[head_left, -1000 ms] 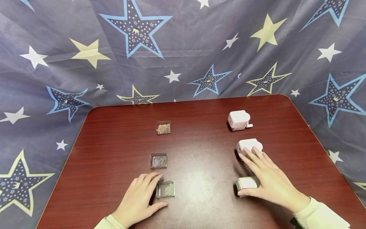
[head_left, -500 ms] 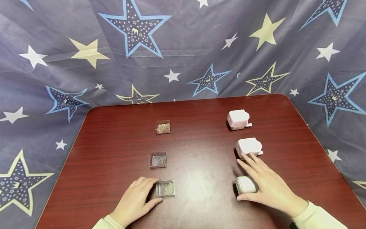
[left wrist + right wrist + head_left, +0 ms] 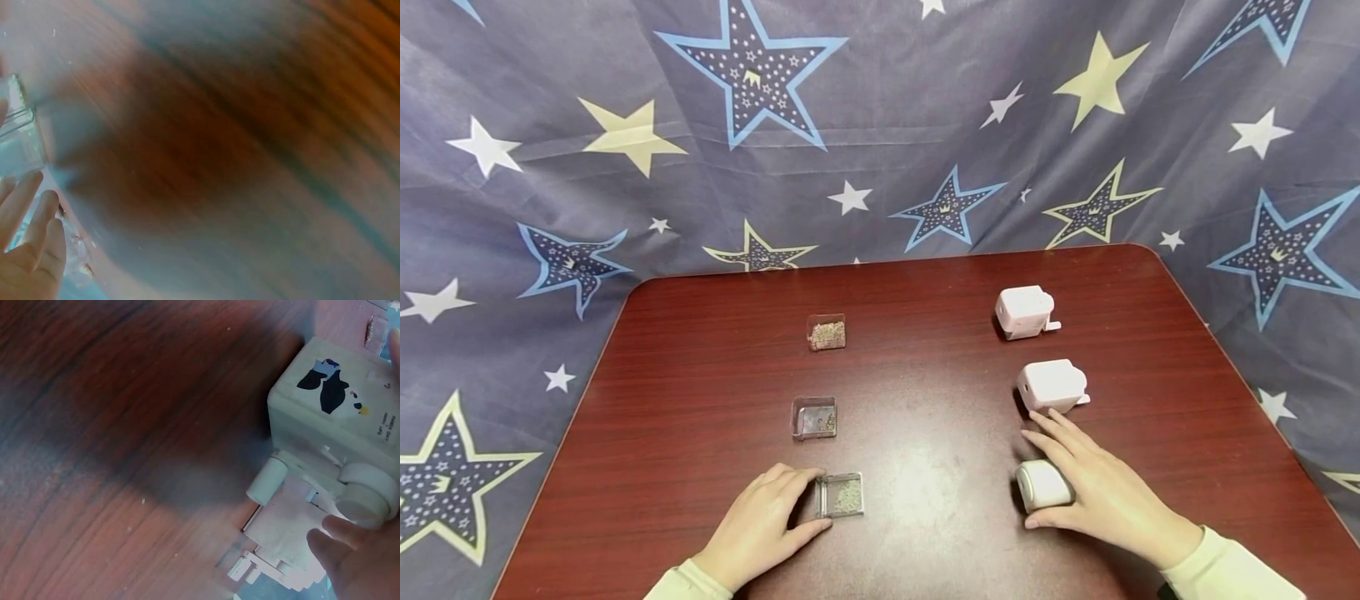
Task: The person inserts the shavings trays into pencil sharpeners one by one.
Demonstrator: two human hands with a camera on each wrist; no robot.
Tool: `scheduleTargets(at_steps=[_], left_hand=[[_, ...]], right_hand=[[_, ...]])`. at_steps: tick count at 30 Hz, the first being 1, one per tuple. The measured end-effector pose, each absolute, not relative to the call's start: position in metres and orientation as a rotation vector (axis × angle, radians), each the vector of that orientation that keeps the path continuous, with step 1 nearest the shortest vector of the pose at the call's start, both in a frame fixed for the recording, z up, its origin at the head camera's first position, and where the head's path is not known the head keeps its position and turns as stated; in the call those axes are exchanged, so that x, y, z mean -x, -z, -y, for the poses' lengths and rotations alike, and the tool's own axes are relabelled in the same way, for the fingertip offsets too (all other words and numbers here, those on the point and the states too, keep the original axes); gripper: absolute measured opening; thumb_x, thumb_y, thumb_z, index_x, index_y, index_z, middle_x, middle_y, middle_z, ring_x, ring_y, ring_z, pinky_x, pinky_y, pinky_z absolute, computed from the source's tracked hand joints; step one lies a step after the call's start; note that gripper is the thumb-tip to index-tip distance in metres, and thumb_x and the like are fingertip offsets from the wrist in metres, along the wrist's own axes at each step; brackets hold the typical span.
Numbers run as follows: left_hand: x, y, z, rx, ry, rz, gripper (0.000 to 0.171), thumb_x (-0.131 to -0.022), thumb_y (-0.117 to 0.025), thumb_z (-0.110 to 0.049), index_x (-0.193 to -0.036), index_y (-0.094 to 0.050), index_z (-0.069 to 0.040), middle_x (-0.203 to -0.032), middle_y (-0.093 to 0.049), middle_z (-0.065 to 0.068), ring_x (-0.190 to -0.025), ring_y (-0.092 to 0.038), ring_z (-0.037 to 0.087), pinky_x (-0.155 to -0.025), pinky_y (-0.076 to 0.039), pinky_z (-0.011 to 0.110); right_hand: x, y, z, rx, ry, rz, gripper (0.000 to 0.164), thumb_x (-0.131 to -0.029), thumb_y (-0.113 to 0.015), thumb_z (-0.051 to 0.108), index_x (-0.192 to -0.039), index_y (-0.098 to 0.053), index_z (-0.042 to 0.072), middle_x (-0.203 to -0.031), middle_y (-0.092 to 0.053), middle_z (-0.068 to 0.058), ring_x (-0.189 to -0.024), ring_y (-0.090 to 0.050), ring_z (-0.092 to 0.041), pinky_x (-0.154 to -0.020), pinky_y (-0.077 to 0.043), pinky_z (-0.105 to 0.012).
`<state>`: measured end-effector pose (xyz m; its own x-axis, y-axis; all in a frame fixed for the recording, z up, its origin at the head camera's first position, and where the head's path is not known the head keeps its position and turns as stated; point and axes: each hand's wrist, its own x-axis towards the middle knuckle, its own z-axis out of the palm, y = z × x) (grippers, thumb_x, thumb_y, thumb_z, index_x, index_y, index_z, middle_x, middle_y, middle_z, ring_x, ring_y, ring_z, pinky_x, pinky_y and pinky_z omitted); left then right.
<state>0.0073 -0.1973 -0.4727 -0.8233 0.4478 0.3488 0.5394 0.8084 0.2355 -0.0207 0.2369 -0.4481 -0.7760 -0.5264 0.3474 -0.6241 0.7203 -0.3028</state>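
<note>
In the head view my left hand (image 3: 760, 527) is at the left end of the nearest clear shavings tray (image 3: 848, 497), thumb and fingertips at its opposite edges. Crumbly shavings lie inside that tray. The left wrist view catches only part of the tray (image 3: 20, 147) at its left edge, beside the fingers (image 3: 40, 219). My right hand (image 3: 1105, 492) arches over a cream hand-crank pencil sharpener (image 3: 1043, 485), thumb on the near side and long fingers stretched past the far side. In the right wrist view this sharpener (image 3: 337, 394) shows a dark cartoon print and a crank handle (image 3: 267, 481).
Two pale pink crank sharpeners, a middle one (image 3: 1051, 385) and a far one (image 3: 1024, 311), stand behind the right hand. Left of centre lie two more clear trays, a middle tray (image 3: 801, 419) and a fuller far tray (image 3: 827, 333). A star-patterned cloth (image 3: 850, 133) hangs behind the reddish-brown table (image 3: 700, 358).
My left thumb and fingers have drawn in on the near tray, which has slid slightly right. My right fingers have pulled back from over the middle sharpener, toward the near one.
</note>
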Motion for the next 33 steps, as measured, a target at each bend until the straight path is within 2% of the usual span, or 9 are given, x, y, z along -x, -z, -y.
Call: scheduleTargets(at_steps=[2, 4, 8, 11, 18, 23, 33], left_hand=[[-0.007, 0.473, 0.196, 0.768, 0.474, 2.716, 0.054, -0.07, -0.083, -0.041, -0.11, -0.072, -0.008, -0.098, -0.072, -0.004, -0.092, -0.062, 0.01, -0.081, -0.054, 0.038], [-0.006, 0.473, 0.196, 0.778, 0.476, 2.713, 0.054, -0.07, -0.083, -0.042, -0.11, -0.072, -0.008, -0.096, -0.072, -0.005, -0.091, -0.061, 0.01, -0.08, -0.054, 0.037], [-0.005, 0.472, 0.193, 0.787, 0.477, 2.708, 0.054, -0.07, -0.083, -0.042, -0.11, -0.072, -0.008, -0.093, -0.071, -0.006, -0.089, -0.061, 0.01, -0.079, -0.053, 0.037], [-0.005, 0.472, 0.191, 0.789, 0.48, 2.707, 0.054, -0.07, -0.083, -0.043, -0.11, -0.072, -0.008, -0.093, -0.071, -0.007, -0.088, -0.06, 0.009, -0.079, -0.053, 0.037], [-0.003, 0.471, 0.185, 0.806, 0.508, 2.719, 0.053, -0.071, -0.082, -0.044, -0.109, -0.072, -0.009, -0.094, -0.072, -0.005, -0.086, -0.061, 0.01, -0.077, -0.054, 0.036], [-0.002, 0.47, 0.181, 0.816, 0.511, 2.747, 0.053, -0.071, -0.082, -0.044, -0.11, -0.072, -0.009, -0.093, -0.073, -0.005, -0.084, -0.061, 0.01, -0.076, -0.054, 0.036], [0.002, 0.471, 0.171, 0.827, 0.525, 2.774, 0.054, -0.072, -0.081, -0.044, -0.112, -0.072, -0.009, -0.093, -0.073, -0.005, -0.085, -0.062, 0.011, -0.077, -0.054, 0.037]], right_hand=[[0.021, 0.449, -0.237, -0.91, -0.626, 2.697, 0.093, -0.061, -0.081, 0.06, -0.132, -0.064, 0.002, -0.142, -0.058, -0.015, -0.135, -0.046, -0.033, -0.112, -0.013, -0.01], [0.021, 0.45, -0.236, -0.901, -0.624, 2.703, 0.09, -0.06, -0.082, 0.06, -0.128, -0.065, 0.002, -0.139, -0.06, -0.013, -0.131, -0.05, -0.031, -0.11, -0.023, -0.013], [0.021, 0.449, -0.235, -0.894, -0.609, 2.717, 0.088, -0.059, -0.083, 0.059, -0.125, -0.067, 0.002, -0.13, -0.065, -0.01, -0.119, -0.059, -0.026, -0.096, -0.047, -0.033], [0.022, 0.449, -0.235, -0.896, -0.617, 2.739, 0.085, -0.06, -0.082, 0.059, -0.123, -0.067, 0.003, -0.123, -0.067, -0.008, -0.11, -0.063, -0.024, -0.087, -0.053, -0.046], [0.024, 0.447, -0.235, -0.906, -0.654, 2.815, 0.074, -0.061, -0.082, 0.057, -0.113, -0.069, 0.006, -0.108, -0.07, -0.002, -0.094, -0.067, -0.018, -0.078, -0.056, -0.042], [0.026, 0.446, -0.236, -0.922, -0.684, 2.843, 0.064, -0.059, -0.085, 0.052, -0.104, -0.066, 0.011, -0.094, -0.066, 0.007, -0.079, -0.06, -0.007, -0.067, -0.054, -0.037], [0.029, 0.447, -0.235, -0.925, -0.724, 2.892, 0.054, -0.057, -0.087, 0.049, -0.095, -0.064, 0.017, -0.082, -0.06, 0.015, -0.069, -0.053, -0.002, -0.058, -0.049, -0.033]])
